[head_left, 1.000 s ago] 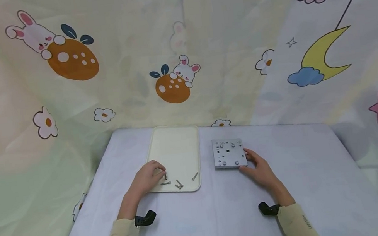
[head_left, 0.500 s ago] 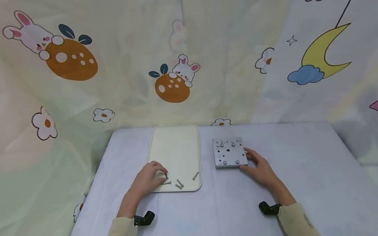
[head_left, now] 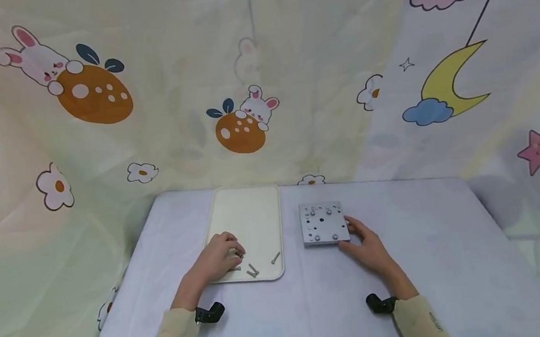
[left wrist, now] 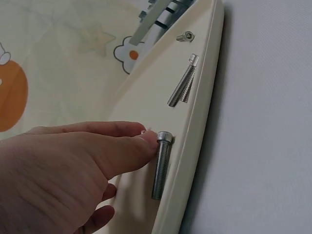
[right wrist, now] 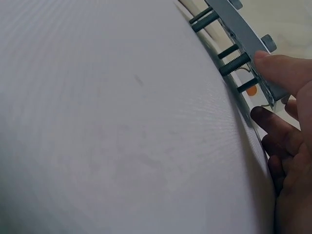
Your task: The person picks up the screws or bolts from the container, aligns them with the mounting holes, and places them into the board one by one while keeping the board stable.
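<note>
In the head view, my left hand (head_left: 217,259) is over the front left of the cream tray (head_left: 249,209). Its thumb and index finger pinch a small screw (head_left: 240,255), mostly hidden by the fingertips. A socket-head screw (left wrist: 161,168) lies against the tray's rim beside the thumb in the left wrist view. More screws (head_left: 253,270) lie farther right. My right hand (head_left: 371,248) grips the near right corner of a square grey metal plate (head_left: 324,228), thumb and index finger on its edges. Threaded screws (right wrist: 234,64) and thinner pins project beneath the plate.
One more screw (head_left: 276,258) lies near the tray's right rim. A white cloth (head_left: 306,309) covers the table under tray and plate. Behind stands a printed cloth backdrop (head_left: 166,91) with cartoon figures.
My left hand has shifted slightly right over the tray, and the screw at its fingertips now looks more tilted. The right hand keeps its place at the plate. The head view has shifted slightly.
</note>
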### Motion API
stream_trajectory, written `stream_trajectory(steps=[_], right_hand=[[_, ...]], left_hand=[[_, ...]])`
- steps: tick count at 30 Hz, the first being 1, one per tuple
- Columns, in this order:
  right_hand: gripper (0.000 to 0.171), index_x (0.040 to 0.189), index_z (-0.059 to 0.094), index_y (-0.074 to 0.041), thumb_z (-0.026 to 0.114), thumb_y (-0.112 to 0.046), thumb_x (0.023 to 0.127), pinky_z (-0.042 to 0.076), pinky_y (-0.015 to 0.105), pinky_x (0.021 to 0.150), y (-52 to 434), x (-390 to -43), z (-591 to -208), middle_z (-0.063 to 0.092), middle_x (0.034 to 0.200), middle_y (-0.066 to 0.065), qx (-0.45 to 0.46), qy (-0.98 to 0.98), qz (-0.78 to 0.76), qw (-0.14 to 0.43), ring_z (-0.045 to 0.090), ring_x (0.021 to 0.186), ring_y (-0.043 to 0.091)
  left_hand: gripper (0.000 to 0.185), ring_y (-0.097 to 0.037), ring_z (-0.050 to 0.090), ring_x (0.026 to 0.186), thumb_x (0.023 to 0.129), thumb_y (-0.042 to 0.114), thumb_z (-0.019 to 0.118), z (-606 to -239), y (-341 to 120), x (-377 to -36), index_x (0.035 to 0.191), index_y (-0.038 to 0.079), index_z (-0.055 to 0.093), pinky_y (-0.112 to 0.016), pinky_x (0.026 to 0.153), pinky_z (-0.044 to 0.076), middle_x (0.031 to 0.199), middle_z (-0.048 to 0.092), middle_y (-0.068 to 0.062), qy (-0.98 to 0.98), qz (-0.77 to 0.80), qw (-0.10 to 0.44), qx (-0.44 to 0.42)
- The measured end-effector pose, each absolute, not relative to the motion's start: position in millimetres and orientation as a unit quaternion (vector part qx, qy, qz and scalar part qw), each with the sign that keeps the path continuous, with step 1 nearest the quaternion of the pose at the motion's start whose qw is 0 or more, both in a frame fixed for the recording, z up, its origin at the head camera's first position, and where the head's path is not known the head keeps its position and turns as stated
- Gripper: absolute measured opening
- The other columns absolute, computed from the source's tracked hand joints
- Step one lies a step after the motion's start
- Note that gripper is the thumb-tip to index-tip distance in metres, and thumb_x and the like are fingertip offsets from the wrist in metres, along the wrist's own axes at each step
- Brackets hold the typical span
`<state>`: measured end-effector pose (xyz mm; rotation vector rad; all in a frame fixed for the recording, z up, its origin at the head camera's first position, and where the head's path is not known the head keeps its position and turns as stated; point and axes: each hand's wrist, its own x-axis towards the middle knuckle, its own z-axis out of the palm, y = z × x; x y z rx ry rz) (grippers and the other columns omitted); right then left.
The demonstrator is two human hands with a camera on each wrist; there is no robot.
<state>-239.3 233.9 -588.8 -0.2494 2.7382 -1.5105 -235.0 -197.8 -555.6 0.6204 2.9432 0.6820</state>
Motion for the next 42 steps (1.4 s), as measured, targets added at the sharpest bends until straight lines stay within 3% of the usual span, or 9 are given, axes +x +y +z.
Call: stream_trajectory(steps=[9,21,28,38,42], right_hand=[[0.083,0.149,0.036,-0.019,0.076,-0.046,0.082,0.017,0.052,0.113,233,-236,-590,0.062,0.123,0.005,-0.057,0.877,-0.476,0.023,0.034,0.137,0.027],[0.082,0.149,0.035,-0.019,0.077,-0.042,0.083,0.017,0.054,0.112,228,-245,-584,0.062,0.123,0.006,-0.059,0.879,-0.473,0.031,0.038,0.134,0.028],[0.083,0.15,0.035,-0.019,0.078,-0.039,0.081,0.017,0.054,0.112,233,-243,-583,0.061,0.124,0.008,-0.046,0.884,-0.464,0.038,0.038,0.134,0.029],[0.083,0.15,0.035,-0.016,0.079,-0.035,0.082,0.017,0.052,0.113,233,-243,-585,0.062,0.124,0.009,-0.053,0.881,-0.469,0.03,0.038,0.134,0.029],[0.083,0.149,0.035,-0.016,0.079,-0.036,0.082,0.017,0.053,0.112,234,-241,-585,0.062,0.124,0.009,-0.059,0.876,-0.478,0.025,0.039,0.134,0.03]], left_hand=[[0.008,-0.015,0.049,0.098,0.083,0.021,0.079,-549,-188,-235,0.083,0.026,0.073,-0.033,0.081,0.044,0.106,0.056,0.007,0.953,0.195,0.046,0.227],[0.01,-0.015,0.057,0.095,0.084,0.013,0.077,-549,-171,-252,0.082,0.02,0.07,-0.038,0.087,0.046,0.094,0.061,0.009,0.909,0.344,0.04,0.231],[0.004,-0.014,0.055,0.106,0.09,0.02,0.072,-548,-139,-262,0.092,0.02,0.069,-0.042,0.093,0.044,0.102,0.061,0.011,0.879,0.414,0.077,0.222],[0.015,-0.017,0.054,0.111,0.093,0.021,0.068,-534,-91,-273,0.104,0.01,0.069,-0.043,0.093,0.046,0.109,0.061,0.006,0.87,0.432,0.061,0.231],[0.014,-0.017,0.054,0.111,0.093,0.021,0.068,-534,-74,-278,0.102,0.011,0.069,-0.042,0.092,0.047,0.109,0.061,0.006,0.864,0.445,0.043,0.233]])
